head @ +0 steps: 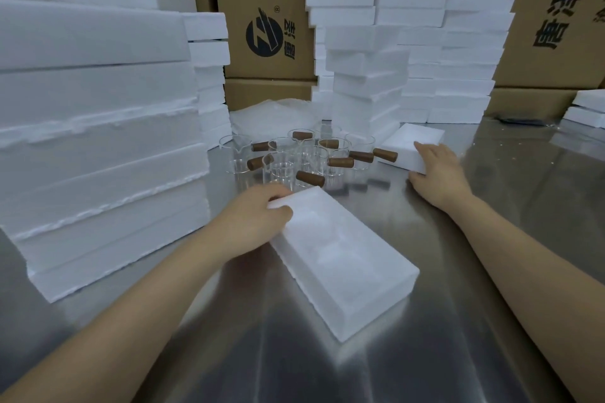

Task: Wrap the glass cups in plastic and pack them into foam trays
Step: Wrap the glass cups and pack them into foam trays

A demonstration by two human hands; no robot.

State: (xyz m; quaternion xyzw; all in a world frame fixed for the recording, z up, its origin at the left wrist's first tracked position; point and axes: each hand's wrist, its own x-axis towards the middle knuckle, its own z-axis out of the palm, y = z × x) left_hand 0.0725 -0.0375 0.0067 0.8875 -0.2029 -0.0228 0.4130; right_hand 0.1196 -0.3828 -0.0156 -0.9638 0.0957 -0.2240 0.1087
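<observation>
While your left fingers (278, 197) clamp the near tray (343, 258), slide it flat; right fingers (432, 150) grip the one-o'clock tray (406, 141).

Bare worktop (442, 321) lies open front and right; tall foam stacks (98, 141) wall the left, glass cups (294, 157) and rear stacks (409, 42) block behind.
</observation>
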